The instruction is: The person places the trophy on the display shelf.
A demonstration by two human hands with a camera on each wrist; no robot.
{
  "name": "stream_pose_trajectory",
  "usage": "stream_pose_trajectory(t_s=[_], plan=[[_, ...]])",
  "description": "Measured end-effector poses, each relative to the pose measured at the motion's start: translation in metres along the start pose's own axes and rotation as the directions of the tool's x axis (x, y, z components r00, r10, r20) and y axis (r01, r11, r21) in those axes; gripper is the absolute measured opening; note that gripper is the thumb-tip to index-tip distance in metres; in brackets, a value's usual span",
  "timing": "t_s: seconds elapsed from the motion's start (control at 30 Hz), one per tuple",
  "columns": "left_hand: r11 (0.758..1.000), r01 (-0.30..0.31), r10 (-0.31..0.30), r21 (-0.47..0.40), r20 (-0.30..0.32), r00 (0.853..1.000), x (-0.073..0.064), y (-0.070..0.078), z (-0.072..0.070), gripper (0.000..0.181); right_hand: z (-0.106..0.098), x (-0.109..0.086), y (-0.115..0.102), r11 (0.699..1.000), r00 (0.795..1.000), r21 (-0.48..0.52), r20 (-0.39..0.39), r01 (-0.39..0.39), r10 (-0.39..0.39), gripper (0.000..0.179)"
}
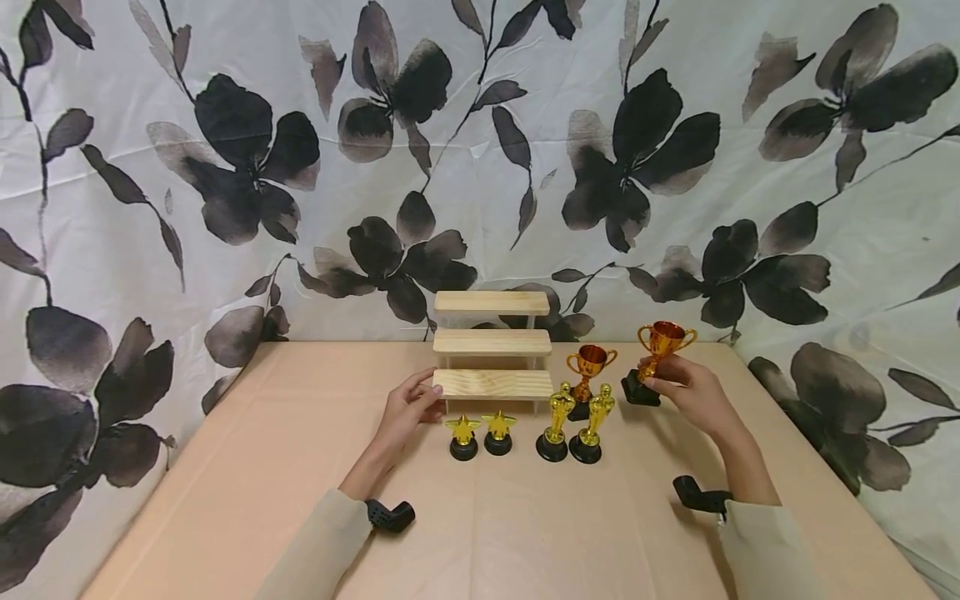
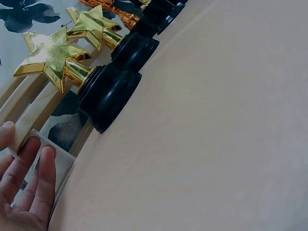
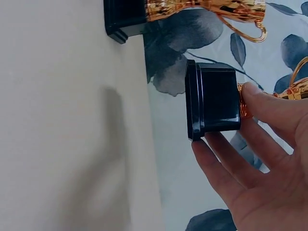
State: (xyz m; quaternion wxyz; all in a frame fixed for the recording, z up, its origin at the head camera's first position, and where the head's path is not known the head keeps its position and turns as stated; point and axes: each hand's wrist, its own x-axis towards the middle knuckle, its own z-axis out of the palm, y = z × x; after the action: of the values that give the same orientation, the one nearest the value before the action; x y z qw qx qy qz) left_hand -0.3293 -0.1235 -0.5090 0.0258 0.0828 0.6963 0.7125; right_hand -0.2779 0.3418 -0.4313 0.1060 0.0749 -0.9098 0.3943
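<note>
In the head view my right hand (image 1: 693, 392) holds a copper-gold trophy cup (image 1: 664, 340) by its stem. The right wrist view shows thumb and fingers around the stem, just above the square black base (image 3: 214, 98), which hangs off the tabletop. My left hand (image 1: 408, 408) grips the left end of the lowest board on a three-step wooden display stand (image 1: 491, 383). Thumb above and fingers below that board end (image 2: 36, 113) appear in the left wrist view. A second trophy cup (image 1: 590, 362) stands by the stand's right end.
Two gold star trophies (image 1: 462, 433) on round black bases stand before the stand. Right of them are two gold figure statuettes (image 1: 555, 421), close together. The peach-coloured table (image 1: 487, 533) ends at a floral cloth (image 1: 480, 167) behind.
</note>
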Motion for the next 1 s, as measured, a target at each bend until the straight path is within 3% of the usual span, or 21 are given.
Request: stream_pose_trajectory(t_s=[0.23, 0.6, 1.0], plan=[[1.000, 0.004, -0.004, 0.006, -0.001, 1.000, 0.001, -0.001, 0.001, 0.054, -0.006, -0.002, -0.009, 0.999, 0.999, -0.034, -0.018, 0.027, -0.028, 0.033], [1.000, 0.011, -0.011, -0.025, 0.001, 1.000, 0.000, 0.000, 0.001, 0.057, -0.008, -0.001, -0.020, 0.998, 0.998, -0.006, -0.018, 0.067, -0.067, 0.032], [0.999, -0.003, 0.003, -0.038, -0.005, 1.000, -0.001, 0.001, 0.000, 0.058, -0.019, 0.006, -0.037, 0.992, 0.996, -0.085, -0.016, 0.089, -0.091, 0.030]])
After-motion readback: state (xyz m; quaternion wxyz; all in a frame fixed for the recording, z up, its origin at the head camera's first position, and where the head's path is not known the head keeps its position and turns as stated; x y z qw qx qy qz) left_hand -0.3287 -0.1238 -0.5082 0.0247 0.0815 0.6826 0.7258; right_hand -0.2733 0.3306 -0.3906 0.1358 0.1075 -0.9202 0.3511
